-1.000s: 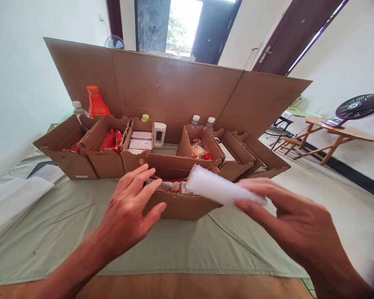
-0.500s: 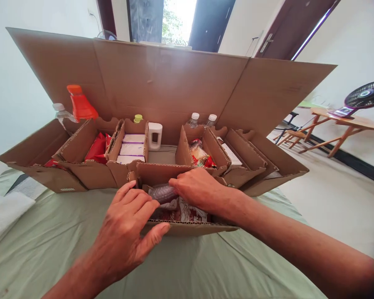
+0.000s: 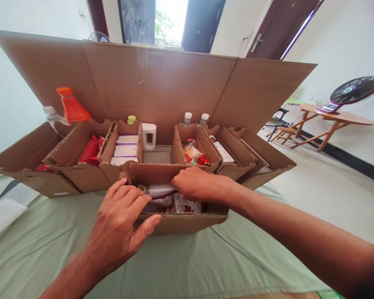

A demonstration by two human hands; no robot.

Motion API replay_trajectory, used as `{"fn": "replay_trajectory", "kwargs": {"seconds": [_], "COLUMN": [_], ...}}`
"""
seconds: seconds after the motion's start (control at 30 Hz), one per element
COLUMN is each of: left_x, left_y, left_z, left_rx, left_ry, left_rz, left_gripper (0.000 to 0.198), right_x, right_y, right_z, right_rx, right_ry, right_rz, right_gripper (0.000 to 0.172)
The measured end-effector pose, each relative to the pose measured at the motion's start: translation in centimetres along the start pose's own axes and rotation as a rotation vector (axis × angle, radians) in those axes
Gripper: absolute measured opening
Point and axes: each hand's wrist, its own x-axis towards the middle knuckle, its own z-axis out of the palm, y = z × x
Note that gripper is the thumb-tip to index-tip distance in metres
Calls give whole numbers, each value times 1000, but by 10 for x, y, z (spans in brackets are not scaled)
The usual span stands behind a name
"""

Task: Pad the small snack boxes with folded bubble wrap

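Observation:
A small cardboard box (image 3: pixel 180 224) stands in front of the larger one, with clear and red-and-white plastic packs inside. My left hand (image 3: pixel 121 220) lies over its left end, fingers stretched out and thumb apart by the front edge. Curled inside the box, my right hand (image 3: pixel 195 182) closes at the right end of a clear, bubbly plastic package (image 3: pixel 160 191); its fingertips are partly hidden. Below that package lies a red-and-white printed pack (image 3: pixel 187 204).
Behind is a long divided cardboard box (image 3: pixel 62 182) with its back panel (image 3: pixel 156 79) raised. It holds an orange-capped bottle (image 3: pixel 73 109), white packs (image 3: pixel 124 150), a white handled jug (image 3: pixel 149 137) and snack packets (image 3: pixel 195 153). Green cloth (image 3: pixel 187 265) lies underneath.
The view has shifted, so everything sits a little further left. My right hand stays at the clear plastic package, which now looks paler and slightly turned. My left hand keeps its place on the box.

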Motion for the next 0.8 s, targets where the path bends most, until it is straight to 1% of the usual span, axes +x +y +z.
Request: {"fn": "replay_trajectory", "kwargs": {"seconds": [0.03, 0.07, 0.1, 0.13, 0.2, 0.27, 0.3, 0.37, 0.4, 0.47, 0.5, 0.57, 0.6, 0.63, 0.7, 0.8], "left_x": [0, 0, -1, -4, -14, -29, -38, -55, -61, -69, -70, -69, -68, -68, -76, -105], "left_y": [0, 0, 1, 3, 8, 11, 12, 8, 5, -1, -3, -4, -2, 1, 10, 25], "left_z": [0, 1, 0, 0, -2, -3, -2, 3, 8, 20, 26, 39, 44, 48, 52, 49], "left_rx": [12, 19, 22, 19, -4, -41, -70, -191, -287, -527, -642, -790, -822, -827, -777, -617], "left_ry": [11, 24, 45, 73, 146, 233, 273, 302, 288, 202, 145, 56, 34, 28, 59, 109], "left_rz": [1, 0, -3, -16, -78, -197, -277, -469, -573, -742, -788, -812, -805, -798, -790, -757], "left_gripper": [21, 22, 24, 27, 36, 45, 48, 52, 55, 64, 69, 75, 75, 75, 73, 71], "right_x": [-7, -16, -28, -42, -77, -112, -128, -149, -154, -151, -144, -126, -115, -106, -95, -98], "right_y": [3, 5, 7, 9, 10, 12, 12, 12, 11, 5, 0, -15, -25, -35, -56, -87], "right_z": [-4, -7, -10, -11, -6, 10, 21, 51, 66, 96, 109, 128, 135, 142, 153, 169], "right_rx": [18, 28, 43, 76, 184, 333, 405, 526, 588, 723, 796, 933, 989, 1029, 1053, 984], "right_ry": [-26, -15, 43, 150, 414, 640, 717, 836, 861, 853, 826, 785, 791, 822, 905, 997], "right_rz": [6, 19, 46, 90, 191, 268, 306, 405, 454, 511, 504, 426, 383, 364, 374, 400], "right_gripper": [23, 25, 26, 26, 27, 27, 26, 24, 25, 33, 40, 56, 58, 56, 52, 57]}}
